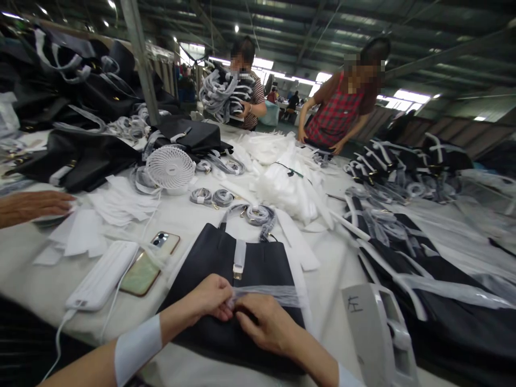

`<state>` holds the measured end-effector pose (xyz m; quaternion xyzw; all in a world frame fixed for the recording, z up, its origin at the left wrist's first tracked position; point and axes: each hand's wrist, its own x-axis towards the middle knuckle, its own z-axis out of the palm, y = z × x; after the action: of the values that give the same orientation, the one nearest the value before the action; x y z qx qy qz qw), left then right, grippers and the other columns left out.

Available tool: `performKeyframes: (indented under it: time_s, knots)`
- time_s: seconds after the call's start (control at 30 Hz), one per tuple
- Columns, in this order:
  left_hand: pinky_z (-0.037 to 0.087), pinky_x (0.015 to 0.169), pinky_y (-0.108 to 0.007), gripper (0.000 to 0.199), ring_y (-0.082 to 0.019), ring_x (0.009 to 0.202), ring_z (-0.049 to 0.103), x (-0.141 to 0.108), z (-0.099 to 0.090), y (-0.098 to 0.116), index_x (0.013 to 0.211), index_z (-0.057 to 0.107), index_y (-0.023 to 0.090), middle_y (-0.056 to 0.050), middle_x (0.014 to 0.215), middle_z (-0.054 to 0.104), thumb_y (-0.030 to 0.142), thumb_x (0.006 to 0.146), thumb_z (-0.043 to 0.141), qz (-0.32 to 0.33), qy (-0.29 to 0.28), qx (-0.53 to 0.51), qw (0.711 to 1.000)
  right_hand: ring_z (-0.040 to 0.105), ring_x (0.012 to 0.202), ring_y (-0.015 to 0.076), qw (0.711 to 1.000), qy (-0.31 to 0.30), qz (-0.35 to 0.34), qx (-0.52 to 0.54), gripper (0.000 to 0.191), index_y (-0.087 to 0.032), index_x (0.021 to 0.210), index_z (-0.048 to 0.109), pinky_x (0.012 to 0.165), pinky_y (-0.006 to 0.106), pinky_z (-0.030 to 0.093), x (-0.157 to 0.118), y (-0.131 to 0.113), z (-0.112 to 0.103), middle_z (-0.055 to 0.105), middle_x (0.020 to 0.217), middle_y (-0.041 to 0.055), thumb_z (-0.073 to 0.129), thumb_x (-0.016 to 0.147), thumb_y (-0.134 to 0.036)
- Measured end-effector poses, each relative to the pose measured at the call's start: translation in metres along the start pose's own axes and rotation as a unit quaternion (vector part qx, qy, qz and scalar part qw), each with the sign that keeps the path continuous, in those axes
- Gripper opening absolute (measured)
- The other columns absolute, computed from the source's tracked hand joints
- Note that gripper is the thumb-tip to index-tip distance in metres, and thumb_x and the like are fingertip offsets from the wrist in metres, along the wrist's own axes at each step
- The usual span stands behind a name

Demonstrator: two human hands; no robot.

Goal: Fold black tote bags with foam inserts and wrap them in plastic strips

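A black handbag (266, 263) lies flat on the white-covered table before me, its front tab wrapped in clear film above a metal clasp (237, 272). Across its front runs a strip of clear plastic film (278, 294). My left hand (213, 298) is closed, pinching the film near the bag's middle. Right beside it, my right hand (266, 321) has its bent fingers closed on the same film, low over the bag. A wrapped, coiled strap (260, 216) rests at the bag's top edge. White bands circle both my forearms.
To the left are a phone (161, 244), a white power strip (102, 274) with cables, white paper pieces (124, 201) and a fan (170, 167). A tape dispenser (373, 328) and black bags (447, 285) lie right. Another person's hand (38, 207) reaches in left; two co-workers stand beyond white foam (288, 185).
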<state>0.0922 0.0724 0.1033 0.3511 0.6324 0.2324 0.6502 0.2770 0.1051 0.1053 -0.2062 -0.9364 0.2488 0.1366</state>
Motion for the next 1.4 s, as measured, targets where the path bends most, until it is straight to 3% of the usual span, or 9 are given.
performKeyframes:
  time_s: [0.13,0.23,0.37,0.7,0.9,1.03,1.13,1.23,1.4]
  knots:
    - [0.046,0.049,-0.025,0.014,-0.016,0.046,0.059,0.000,0.000,-0.007,0.064,0.055,0.017,-0.002,0.051,0.059,0.019,0.076,0.049,0.038,0.038,0.084,0.995,0.061,0.110,0.0218,0.993,0.069,-0.019,-0.089,0.028,-0.017,0.116,0.061,0.096,0.039,0.045,-0.006,0.009,-0.034,0.067,0.117,0.0113,0.041,0.096,-0.020]
    - [0.050,0.064,-0.032,0.011,-0.022,0.061,0.065,-0.005,-0.006,-0.010,0.064,0.056,0.018,-0.005,0.060,0.063,0.020,0.074,0.052,0.113,0.097,0.198,0.969,0.038,0.138,0.0250,0.987,-0.011,-0.027,-0.161,0.046,-0.018,0.141,0.044,0.113,0.050,0.029,-0.005,0.018,-0.033,0.047,0.146,0.0119,0.040,0.096,-0.019]
    - [0.049,0.080,-0.044,0.015,-0.033,0.083,0.069,-0.011,-0.016,-0.009,0.067,0.059,0.017,-0.017,0.078,0.069,0.019,0.077,0.048,0.178,0.161,0.395,0.887,0.025,0.145,0.0240,0.974,-0.114,-0.057,-0.185,0.058,-0.021,0.151,0.028,0.118,0.054,0.018,-0.009,0.023,-0.004,0.030,0.156,0.0085,0.045,0.095,-0.027]
    - [0.038,0.041,-0.024,0.030,-0.016,0.030,0.048,0.000,-0.033,0.000,0.046,0.047,0.020,0.000,0.033,0.042,0.024,0.076,0.048,0.133,0.071,0.355,0.923,0.019,0.146,0.0230,0.967,-0.116,-0.119,-0.192,0.066,-0.016,0.154,0.018,0.120,0.049,0.014,-0.001,0.025,0.009,0.025,0.158,0.0094,0.046,0.095,-0.026]
    - [0.045,0.056,-0.027,0.031,-0.017,0.043,0.055,-0.013,-0.039,0.008,0.046,0.051,0.020,-0.003,0.042,0.054,0.024,0.077,0.052,0.153,0.105,0.342,0.921,0.030,0.142,0.0248,0.966,-0.065,-0.146,-0.203,0.071,-0.017,0.154,0.018,0.117,0.046,0.025,0.008,0.027,0.029,0.029,0.156,0.0109,0.051,0.093,-0.030]
    - [0.045,0.070,-0.029,0.018,-0.017,0.064,0.059,-0.034,-0.062,-0.021,0.072,0.062,0.019,-0.003,0.067,0.063,0.030,0.084,0.055,0.220,0.329,0.209,0.894,0.035,0.140,0.0257,0.962,-0.027,-0.164,-0.218,0.068,-0.019,0.153,0.021,0.114,0.046,0.031,0.010,0.034,0.035,0.033,0.155,0.0103,0.050,0.094,-0.033]
    - [0.047,0.076,-0.029,0.026,-0.017,0.075,0.060,-0.041,-0.083,-0.060,0.092,0.061,0.018,-0.002,0.081,0.064,0.031,0.073,0.073,0.189,0.461,-0.112,0.860,0.036,0.139,0.0255,0.962,-0.012,-0.168,-0.215,0.066,-0.020,0.153,0.021,0.113,0.046,0.032,0.012,0.035,0.035,0.034,0.154,0.0098,0.049,0.095,-0.035]
    - [0.050,0.082,-0.030,0.034,-0.017,0.082,0.064,-0.036,-0.094,-0.084,0.093,0.060,0.017,-0.005,0.087,0.066,0.033,0.070,0.078,0.157,0.386,-0.329,0.848,0.038,0.138,0.0249,0.963,-0.001,-0.169,-0.212,0.066,-0.021,0.153,0.021,0.112,0.045,0.032,0.012,0.033,0.035,0.035,0.153,0.0097,0.049,0.095,-0.035]
    - [0.052,0.069,-0.026,0.024,-0.014,0.066,0.062,-0.011,-0.096,-0.076,0.074,0.060,0.017,-0.002,0.071,0.064,0.034,0.069,0.077,0.175,0.296,-0.383,0.857,0.039,0.138,0.0246,0.956,0.014,-0.178,-0.234,0.067,-0.021,0.154,0.019,0.111,0.044,0.034,0.013,0.034,0.036,0.036,0.153,0.0092,0.049,0.095,-0.036]
